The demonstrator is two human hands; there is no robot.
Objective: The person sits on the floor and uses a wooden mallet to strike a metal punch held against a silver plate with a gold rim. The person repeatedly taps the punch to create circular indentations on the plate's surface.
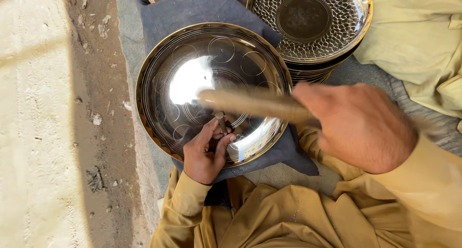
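- A small metal punch (pixel 220 121) was pinched upright by the left hand (pixel 206 154) on the shiny metal plate (pixel 192 74).
- A wooden handle (pixel 255 103), pointing left above the plate, was gripped in the closed right hand (pixel 358 125).

A round, shiny metal plate (pixel 211 79) with faint scribed circles and a golden scalloped rim lies face up on a dark blue cloth. A short metal punch (pixel 221 121) stands nearly upright on its lower inner surface. A blurred wooden mallet handle (pixel 255 104) lies across above the plate, pointing left.
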